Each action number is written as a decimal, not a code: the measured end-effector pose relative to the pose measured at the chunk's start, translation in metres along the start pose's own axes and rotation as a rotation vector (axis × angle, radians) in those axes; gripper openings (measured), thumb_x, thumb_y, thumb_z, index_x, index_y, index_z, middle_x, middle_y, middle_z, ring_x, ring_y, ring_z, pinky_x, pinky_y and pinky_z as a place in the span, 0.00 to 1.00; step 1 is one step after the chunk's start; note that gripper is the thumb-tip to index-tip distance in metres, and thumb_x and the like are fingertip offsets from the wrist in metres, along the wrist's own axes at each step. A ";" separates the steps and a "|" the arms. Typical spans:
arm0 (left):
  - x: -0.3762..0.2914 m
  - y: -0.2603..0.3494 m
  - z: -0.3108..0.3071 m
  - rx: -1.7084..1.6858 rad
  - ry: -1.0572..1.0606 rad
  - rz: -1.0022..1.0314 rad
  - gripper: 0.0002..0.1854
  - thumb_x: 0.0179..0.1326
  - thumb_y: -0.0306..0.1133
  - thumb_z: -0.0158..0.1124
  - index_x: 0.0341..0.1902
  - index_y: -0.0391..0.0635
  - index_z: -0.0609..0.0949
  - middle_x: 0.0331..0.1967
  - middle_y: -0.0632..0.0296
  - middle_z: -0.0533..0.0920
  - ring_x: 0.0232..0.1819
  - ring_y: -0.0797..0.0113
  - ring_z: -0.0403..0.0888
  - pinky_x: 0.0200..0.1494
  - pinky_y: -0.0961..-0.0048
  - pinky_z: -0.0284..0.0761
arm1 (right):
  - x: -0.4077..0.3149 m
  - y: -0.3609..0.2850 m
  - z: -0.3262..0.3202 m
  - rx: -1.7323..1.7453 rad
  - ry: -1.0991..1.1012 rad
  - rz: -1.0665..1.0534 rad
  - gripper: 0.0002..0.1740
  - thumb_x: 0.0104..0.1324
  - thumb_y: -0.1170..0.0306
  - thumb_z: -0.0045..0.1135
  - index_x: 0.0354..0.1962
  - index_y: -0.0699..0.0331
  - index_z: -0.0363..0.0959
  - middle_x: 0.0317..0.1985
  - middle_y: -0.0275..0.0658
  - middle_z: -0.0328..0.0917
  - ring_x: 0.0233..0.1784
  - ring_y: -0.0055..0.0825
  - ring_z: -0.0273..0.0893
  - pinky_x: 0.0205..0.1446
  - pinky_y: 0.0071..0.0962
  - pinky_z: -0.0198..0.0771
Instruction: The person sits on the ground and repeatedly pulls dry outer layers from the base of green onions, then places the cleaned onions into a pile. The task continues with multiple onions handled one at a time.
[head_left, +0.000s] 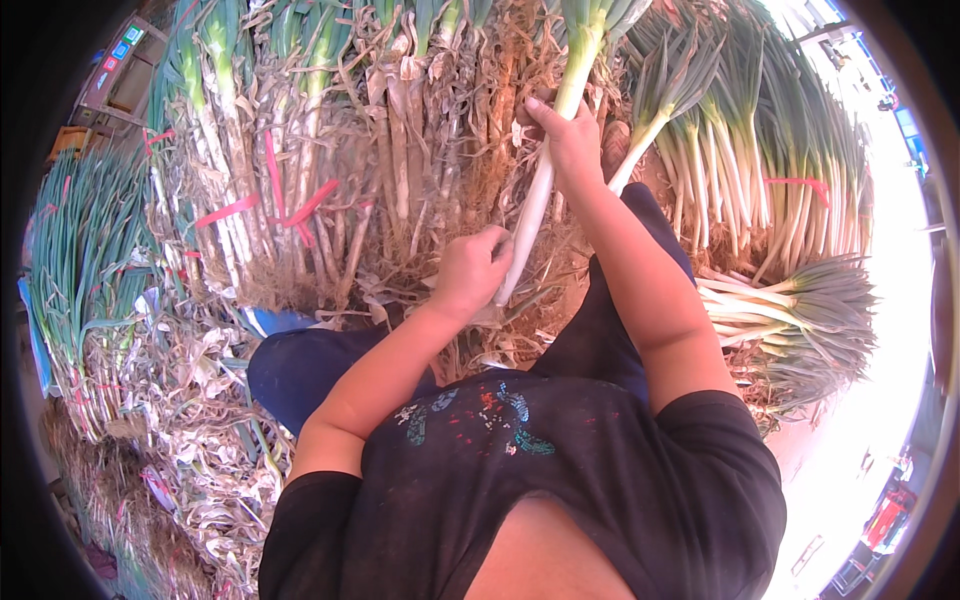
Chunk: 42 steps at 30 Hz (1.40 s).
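My right hand (574, 139) is wrapped around a thick green onion stalk (534, 206), a leek or Welsh onion. The stalk slants in front of me, green leaves up and clean white end down. Close beside its lower white part is my left hand (474, 270), its fingers curled. Whether those fingers pinch anything or touch the stalk cannot be made out. Behind both hands stand unpeeled onions (405, 150) with dry brown leaves and soil on them. Another onion with a clean white shaft (641, 146) leans just right of my right forearm.
Clean white onions (724, 172) stand in a row at right, partly bound with red tape (799, 181); more lie in a pile (765, 307) below. At left are red-taped unpeeled bundles (232, 210), a heap of dry peelings (217, 420) and further green bundles (82, 247). My knees flank the working spot.
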<state>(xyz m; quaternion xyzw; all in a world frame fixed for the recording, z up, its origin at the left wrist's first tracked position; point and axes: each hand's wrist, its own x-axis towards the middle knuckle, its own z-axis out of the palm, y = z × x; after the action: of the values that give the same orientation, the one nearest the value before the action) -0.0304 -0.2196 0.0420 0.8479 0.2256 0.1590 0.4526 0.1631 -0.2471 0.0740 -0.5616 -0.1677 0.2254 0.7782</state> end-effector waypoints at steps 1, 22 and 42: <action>0.001 -0.002 0.002 0.017 0.030 -0.007 0.08 0.58 0.32 0.59 0.33 0.38 0.80 0.21 0.49 0.80 0.25 0.53 0.80 0.31 0.64 0.73 | 0.001 0.001 0.001 -0.004 0.007 -0.019 0.18 0.59 0.73 0.60 0.45 0.69 0.64 0.33 0.40 0.79 0.34 0.24 0.78 0.36 0.23 0.72; 0.075 0.013 -0.009 -0.484 -0.152 -0.048 0.17 0.56 0.35 0.66 0.46 0.37 0.79 0.36 0.61 0.83 0.39 0.70 0.80 0.46 0.73 0.74 | 0.042 -0.038 -0.018 -0.212 0.214 -0.225 0.24 0.57 0.66 0.66 0.46 0.71 0.67 0.24 0.35 0.76 0.19 0.15 0.68 0.22 0.14 0.63; 0.045 -0.079 -0.042 -0.637 -0.139 -0.541 0.10 0.65 0.33 0.55 0.46 0.41 0.75 0.28 0.62 0.78 0.26 0.72 0.75 0.32 0.78 0.70 | 0.072 -0.073 -0.061 -0.337 0.379 -0.235 0.27 0.52 0.62 0.71 0.42 0.68 0.67 0.25 0.34 0.75 0.21 0.15 0.69 0.23 0.15 0.69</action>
<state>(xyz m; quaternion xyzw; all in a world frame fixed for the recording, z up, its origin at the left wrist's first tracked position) -0.0309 -0.1283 0.0014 0.5846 0.3484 0.0387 0.7317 0.2668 -0.2764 0.1248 -0.6921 -0.1182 -0.0066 0.7120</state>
